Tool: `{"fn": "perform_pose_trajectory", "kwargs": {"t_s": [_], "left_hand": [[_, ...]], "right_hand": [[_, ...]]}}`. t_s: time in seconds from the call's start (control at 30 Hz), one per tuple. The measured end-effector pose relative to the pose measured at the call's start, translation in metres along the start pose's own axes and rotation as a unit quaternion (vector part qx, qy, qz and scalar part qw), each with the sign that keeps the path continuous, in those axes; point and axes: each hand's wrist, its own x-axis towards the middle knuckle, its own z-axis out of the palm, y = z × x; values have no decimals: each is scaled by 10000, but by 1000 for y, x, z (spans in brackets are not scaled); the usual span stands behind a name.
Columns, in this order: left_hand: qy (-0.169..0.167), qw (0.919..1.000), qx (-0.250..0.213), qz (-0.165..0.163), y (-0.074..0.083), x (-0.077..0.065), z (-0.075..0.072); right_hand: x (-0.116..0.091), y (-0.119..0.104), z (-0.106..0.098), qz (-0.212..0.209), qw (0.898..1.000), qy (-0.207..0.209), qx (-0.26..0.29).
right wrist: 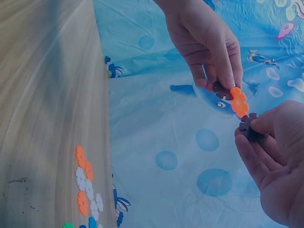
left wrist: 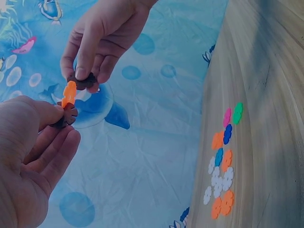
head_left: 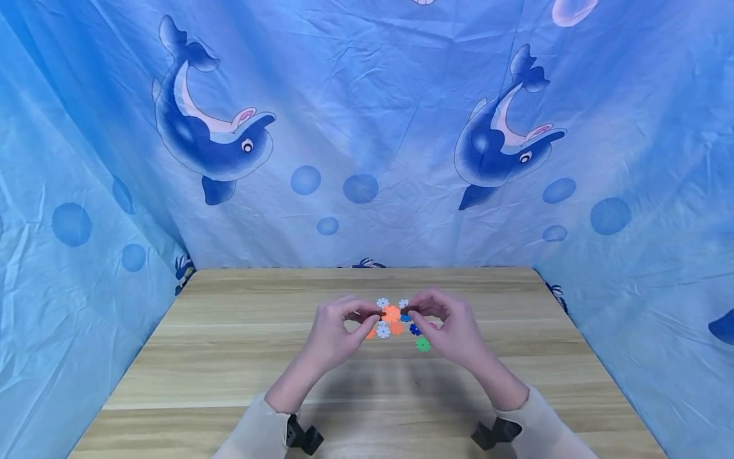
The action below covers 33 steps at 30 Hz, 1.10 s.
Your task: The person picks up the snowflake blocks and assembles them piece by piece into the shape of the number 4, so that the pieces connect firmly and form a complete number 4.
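Both hands are raised over the table, joined by a short chain of snowflake-shaped plastic discs. My left hand (head_left: 338,328) pinches a brown snowflake disc (left wrist: 70,114) between thumb and fingers. Another brown snowflake disc (right wrist: 249,127) is pinched in my right hand (head_left: 453,322). Between the two sits an orange snowflake disc (head_left: 391,313), held up edge to edge with them; in the wrist views (left wrist: 69,94) it meets both brown discs. Fingertips cover part of each brown disc.
Loose snowflake discs lie on the wooden table (head_left: 229,363) beneath the hands: several white (head_left: 383,329) and orange ones, a green disc (head_left: 422,345), a dark blue disc (left wrist: 228,134) and a pink disc (left wrist: 227,117). A blue dolphin-print curtain (head_left: 367,115) surrounds the table's back and sides.
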Motion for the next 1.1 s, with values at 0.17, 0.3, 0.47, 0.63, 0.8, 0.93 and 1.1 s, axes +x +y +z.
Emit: {"fn": "perform_pose_trajectory", "kwargs": {"t_s": [0.17,0.3,0.47,0.63,0.8,0.93,1.1], "left_hand": [[-12,10000,-18,28,0,-1,0],[-38,10000,-29,56,-1,-1,1],[-47,10000,-11,44,-1,-2,2],[-11,10000,0,45,0,-2,3],[65,10000,4,66,0,-3,4],[139,9998,9,104,1,-3,5],[189,9997,13,180,1,-4,6]], "right_hand": [[0,0,1,-45,9999,-86,98],[-1,0,3,-17,9999,-119,125],[-2,-2,4,98,9998,-106,144],[-3,-2,4,274,9993,-63,245],[-4,-2,5,312,9991,4,298],[-4,-3,5,321,9991,51,274],[-4,-5,4,407,9990,115,161]]}}
